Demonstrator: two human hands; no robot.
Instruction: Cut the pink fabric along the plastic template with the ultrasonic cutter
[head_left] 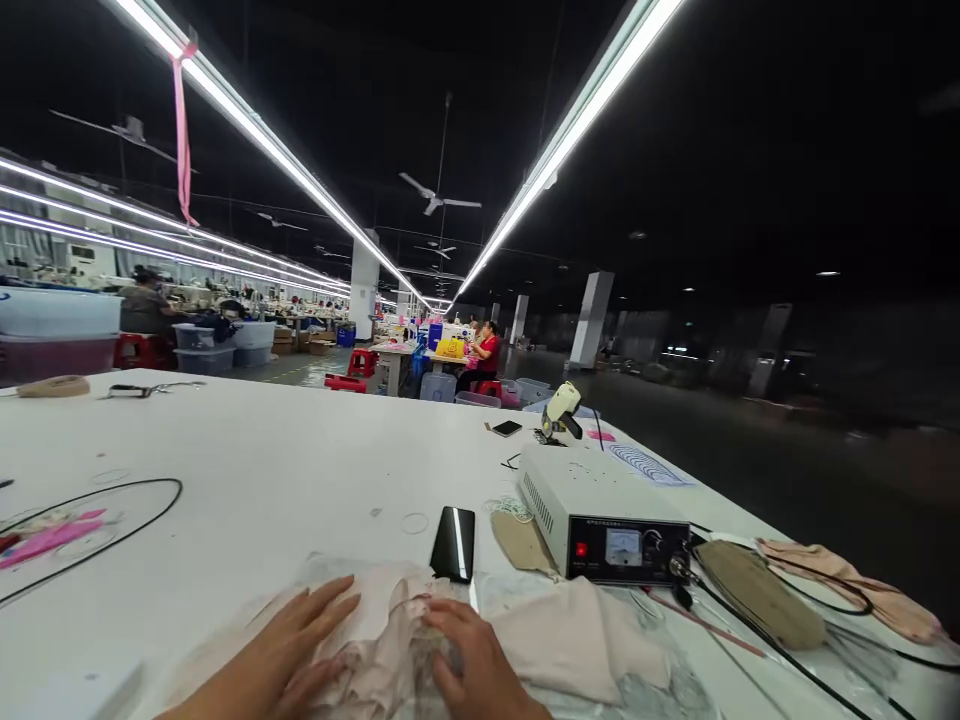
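Note:
Crumpled pale pink fabric (397, 630) lies on clear plastic at the near edge of the white table. My left hand (296, 645) rests on its left side, fingers stretched out and slightly apart. On the other side, my right hand (480, 650) touches the cloth with bent fingers, the thumb held away from them. No firm grip shows in either hand. Beside my right hand, a smoother pale pink piece (574, 640) lies over a clear plastic bag (686, 690). Just beyond the fabric is a black phone (454, 543).
A metal control box (600, 500) with a dial stands at right, its black cable trailing forward. Near it are beige pads (761, 592), a second phone (506, 428) and a cream-coloured tool (561, 410). Black cord (176, 490) loops at left. A person in red (487, 352) sits beyond the table.

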